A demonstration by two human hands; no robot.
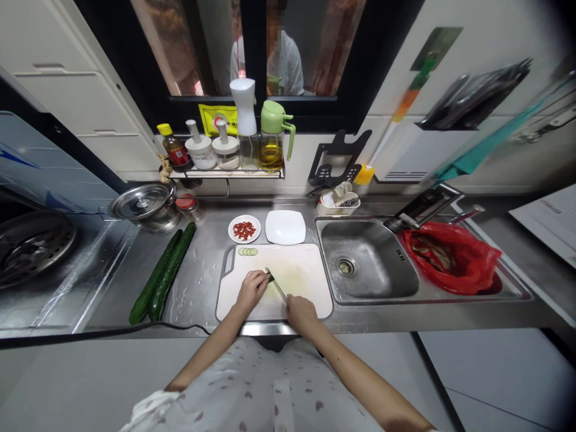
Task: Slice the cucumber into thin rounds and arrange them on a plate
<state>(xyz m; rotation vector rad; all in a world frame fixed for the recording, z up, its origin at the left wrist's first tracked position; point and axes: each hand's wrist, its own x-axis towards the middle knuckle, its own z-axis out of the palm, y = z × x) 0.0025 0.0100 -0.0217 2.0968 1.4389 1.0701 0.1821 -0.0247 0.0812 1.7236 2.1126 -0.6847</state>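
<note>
Over the middle of a white cutting board (310,270), my right hand (300,312) grips the handle of a kitchen knife (278,283). The blade slants up and left toward my left hand (252,287). Closed fingers of that hand press on a small dark green piece of cucumber (270,278) beside the blade, mostly hidden by fingers and knife. Several thin cucumber slices (247,251) lie overlapped in a row at the board's upper left. Behind the board stand a small plate of chopped red pieces (244,230) and a white square plate (285,227).
Two whole cucumbers (168,276) lie on the steel counter at left, near a lidded pot (148,207). A sink (369,258) adjoins the board's right side, with a red plastic bag (454,258) beyond. A seasoning shelf (225,174) hangs behind.
</note>
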